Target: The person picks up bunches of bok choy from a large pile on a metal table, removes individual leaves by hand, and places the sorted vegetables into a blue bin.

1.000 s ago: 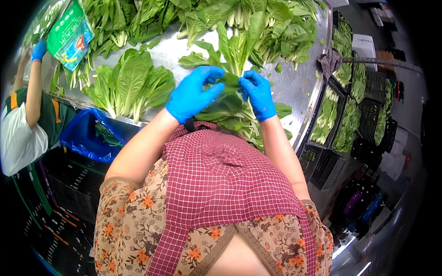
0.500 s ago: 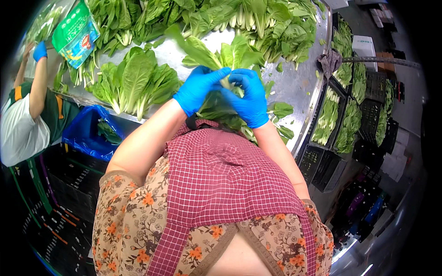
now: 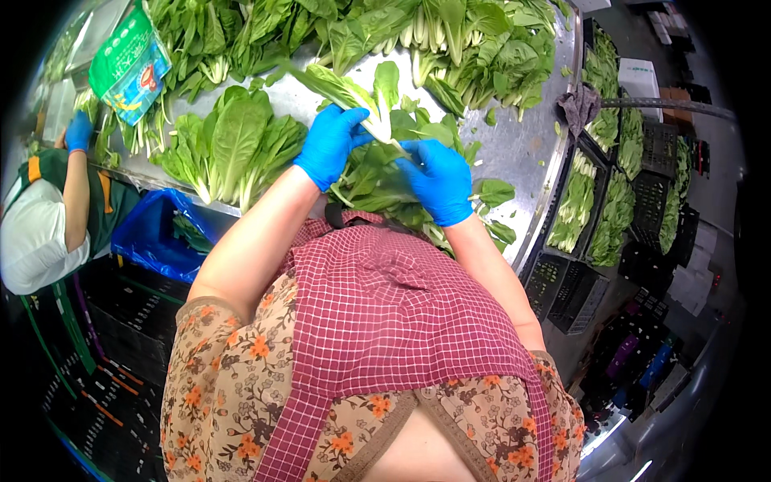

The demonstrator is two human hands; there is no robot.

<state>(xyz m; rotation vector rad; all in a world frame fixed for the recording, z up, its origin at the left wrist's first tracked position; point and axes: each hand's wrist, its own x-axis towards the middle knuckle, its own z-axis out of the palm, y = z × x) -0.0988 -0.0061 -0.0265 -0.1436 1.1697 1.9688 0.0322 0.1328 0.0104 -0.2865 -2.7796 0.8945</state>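
Blue gloves cover both my hands. My left hand [image 3: 331,149] grips a small head of leafy greens [image 3: 377,119], its pale stalks angled toward my right and its leaves pointing away. At the base of that head, my right hand [image 3: 438,181] pinches a thin leaf stalk [image 3: 399,149]. Below and between my hands lies a loose heap of green leaves [image 3: 365,178], partly hidden by my fingers. Left of my left hand, a bunch of larger greens [image 3: 233,145] rests on the metal table [image 3: 526,149], stalks toward me.
More greens [image 3: 482,56] are piled along the table's far side. A green and blue plastic bag [image 3: 132,64] lies at far left, near a co-worker's gloved hand [image 3: 78,131]. A blue-lined bin [image 3: 152,241] stands below. Black crates of greens [image 3: 572,201] and a grey cloth [image 3: 577,106] are at right.
My hands have moved slightly apart, the right one toward me. The head of greens has tilted, showing its white base. The co-worker's gloved hand has shifted toward the table edge.
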